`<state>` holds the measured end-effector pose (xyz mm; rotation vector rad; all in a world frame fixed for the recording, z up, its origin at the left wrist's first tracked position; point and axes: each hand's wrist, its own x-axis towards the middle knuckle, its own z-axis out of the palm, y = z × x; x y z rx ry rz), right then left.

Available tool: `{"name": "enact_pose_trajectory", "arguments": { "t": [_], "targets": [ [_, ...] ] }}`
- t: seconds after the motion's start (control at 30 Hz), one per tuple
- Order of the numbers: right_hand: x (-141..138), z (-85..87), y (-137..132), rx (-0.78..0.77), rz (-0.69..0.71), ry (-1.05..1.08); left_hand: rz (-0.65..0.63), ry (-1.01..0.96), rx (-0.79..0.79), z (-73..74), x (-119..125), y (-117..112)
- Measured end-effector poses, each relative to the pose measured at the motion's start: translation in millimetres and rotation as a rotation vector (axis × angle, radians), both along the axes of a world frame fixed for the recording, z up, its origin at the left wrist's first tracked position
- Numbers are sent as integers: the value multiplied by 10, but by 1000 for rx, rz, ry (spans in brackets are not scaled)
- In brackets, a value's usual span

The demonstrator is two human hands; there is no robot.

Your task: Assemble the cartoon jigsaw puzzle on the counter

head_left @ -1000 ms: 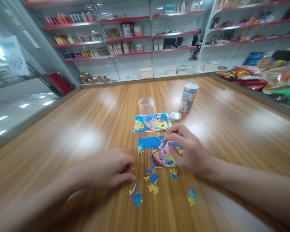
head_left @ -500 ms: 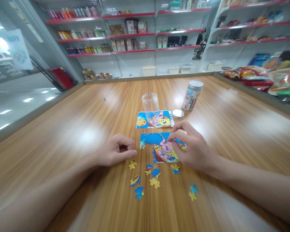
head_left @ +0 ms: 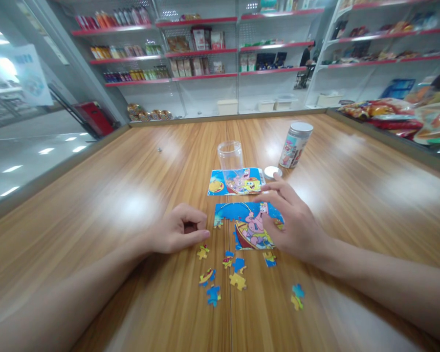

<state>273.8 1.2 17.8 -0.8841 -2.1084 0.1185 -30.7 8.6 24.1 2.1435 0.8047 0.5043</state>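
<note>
A partly assembled jigsaw puzzle (head_left: 247,227) with a cartoon boat scene lies on the wooden table, with a gap at its lower left. My right hand (head_left: 295,220) is over its right side, fingers spread and nothing seen between them; it hides part of that edge. Left of the puzzle, my left hand (head_left: 181,229) rests on the table, fingers curled and thumb near the forefinger, nothing visible inside. Several loose pieces lie nearer me, among them a yellow piece (head_left: 238,280), a blue piece (head_left: 213,296) and a blue-yellow piece (head_left: 270,259) just below the puzzle.
Behind the puzzle is a printed picture sheet (head_left: 217,185) with a clear plastic jar (head_left: 230,156) standing on it. A white lid (head_left: 273,172) lies beside a printed can (head_left: 296,145). Bagged snacks (head_left: 388,112) are at the right; stocked shelves (head_left: 201,51) line the back.
My right hand's fingers have spread from a pinch and pulled back a little, so more of the puzzle's upper right shows. My left hand stays put. The view has shifted slightly.
</note>
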Motion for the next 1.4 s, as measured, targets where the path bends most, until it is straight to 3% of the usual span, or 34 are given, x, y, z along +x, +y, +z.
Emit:
{"name": "enact_pose_trajectory", "arguments": {
  "t": [0.53, 0.77, 1.27, 1.4],
  "targets": [
    [-15, 65, -74, 14, 3, 65, -21, -3, -14, 16, 8, 0],
    [-10, 64, -92, 17, 64, 77, -35, 5, -12, 14, -6, -1],
    [-16, 65, -38, 185, 181, 132, -59, 20, -35, 43, 3, -3],
    [-16, 75, -45, 190, 225, 155, -118, 53, -76, 75, 5, -9]
  ]
}}
